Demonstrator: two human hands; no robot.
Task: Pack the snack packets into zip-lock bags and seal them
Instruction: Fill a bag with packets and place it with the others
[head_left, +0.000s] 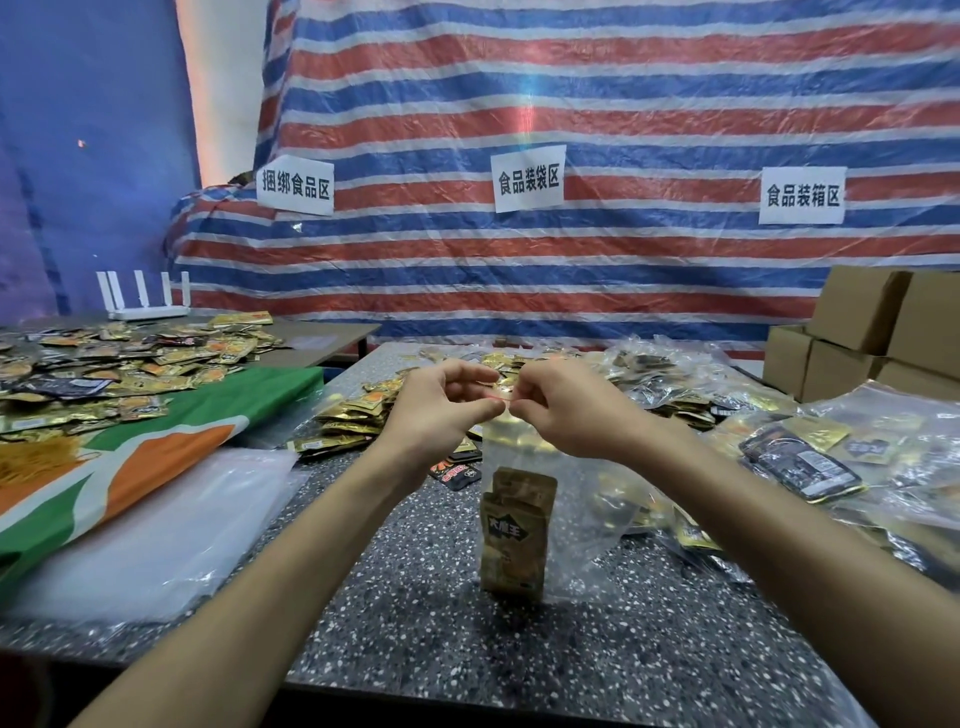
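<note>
A clear zip-lock bag (576, 499) hangs upright above the speckled table (426, 623), its bottom resting on the top. Inside it stand gold-brown snack packets (514, 535). My left hand (441, 410) and my right hand (566, 405) meet at the bag's red zip strip (501, 399), and each pinches it between thumb and fingers. A heap of loose gold packets (353, 421) lies just behind my left hand.
A stack of empty clear bags (156, 525) lies at the left beside a green-orange cloth (130, 467). Filled bags (841, 467) are piled at the right, cardboard boxes (872, 332) behind them. More packets (119, 364) cover the left table.
</note>
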